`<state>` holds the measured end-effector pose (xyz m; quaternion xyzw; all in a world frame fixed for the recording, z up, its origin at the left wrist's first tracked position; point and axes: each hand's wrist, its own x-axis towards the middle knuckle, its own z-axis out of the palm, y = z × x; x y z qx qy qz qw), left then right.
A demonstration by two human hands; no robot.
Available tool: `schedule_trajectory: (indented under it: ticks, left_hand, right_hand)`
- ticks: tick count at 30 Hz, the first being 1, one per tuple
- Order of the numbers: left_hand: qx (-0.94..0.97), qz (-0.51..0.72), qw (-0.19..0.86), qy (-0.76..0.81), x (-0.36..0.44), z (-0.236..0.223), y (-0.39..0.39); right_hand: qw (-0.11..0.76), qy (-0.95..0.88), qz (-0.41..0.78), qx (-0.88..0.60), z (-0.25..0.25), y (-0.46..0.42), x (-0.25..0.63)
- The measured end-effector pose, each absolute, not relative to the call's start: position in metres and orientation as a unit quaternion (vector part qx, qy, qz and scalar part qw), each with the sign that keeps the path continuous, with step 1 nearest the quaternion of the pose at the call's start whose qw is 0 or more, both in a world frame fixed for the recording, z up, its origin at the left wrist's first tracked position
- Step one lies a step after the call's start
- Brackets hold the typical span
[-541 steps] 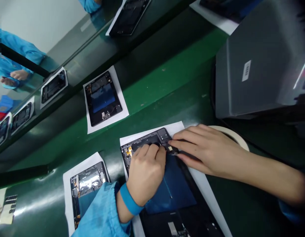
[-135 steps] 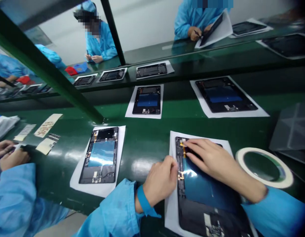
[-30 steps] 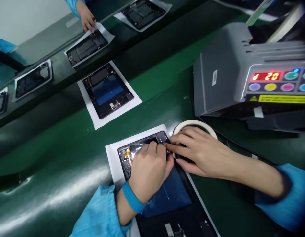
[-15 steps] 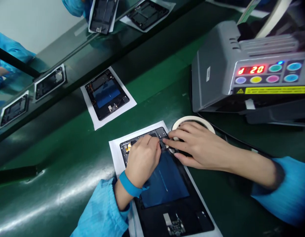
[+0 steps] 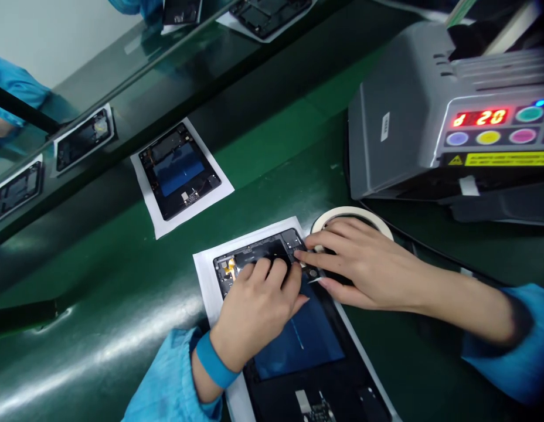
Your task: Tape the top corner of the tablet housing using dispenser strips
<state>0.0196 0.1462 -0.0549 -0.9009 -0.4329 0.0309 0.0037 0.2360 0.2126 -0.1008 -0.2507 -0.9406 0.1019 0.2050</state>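
An opened tablet [image 5: 307,351], with a blue battery area and exposed boards, lies on a white sheet [image 5: 204,278] in front of me. My left hand [image 5: 261,305], a blue band at its wrist, is over the upper part of the tablet. Its bent fingers rest near the upper board and its thumb points right; the fingertips are partly hidden. My right hand [image 5: 364,266] reaches in from the right, fingers stretched and apart, with the tips on the tablet's upper right corner. A thin pale sliver [image 5: 315,280] shows by its thumb tip.
A ring-shaped tape roll [image 5: 373,217] lies partly beneath my right hand. Behind it stands a grey machine [image 5: 395,129] with a lit display and a cable. Another opened tablet [image 5: 179,170] lies on paper, upper left. More units sit along the raised ledge; a person's blue sleeve [image 5: 14,82] shows beyond.
My left hand has loosened from a tight curl, its fingers now more spread and its thumb out to the right. My right hand stays at the corner. The view has shifted slightly.
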Motion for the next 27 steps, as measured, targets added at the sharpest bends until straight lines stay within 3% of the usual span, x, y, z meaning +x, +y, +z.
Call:
schedule_trajectory:
  ticks: [14, 18, 21, 27]
  left_hand:
    - [-0.892, -0.023, -0.016, -0.451, 0.008, -0.071, 0.141]
    - [-0.889, -0.043, -0.023, -0.455, 0.008, -0.073, 0.140]
    - [-0.889, -0.046, -0.027, -0.455, 0.007, -0.074, 0.140]
    - [-0.887, -0.056, -0.026, -0.458, 0.007, -0.075, 0.139]
  right_hand:
    - [0.175, -0.957, 0.018, -0.230, -0.097, 0.201, 0.234]
    - [0.229, -0.937, 0.054, -0.257, -0.097, 0.204, 0.233]
    - [0.273, -0.921, 0.014, -0.279, -0.098, 0.210, 0.228]
    - [0.269, -0.921, -0.030, -0.281, -0.099, 0.216, 0.218]
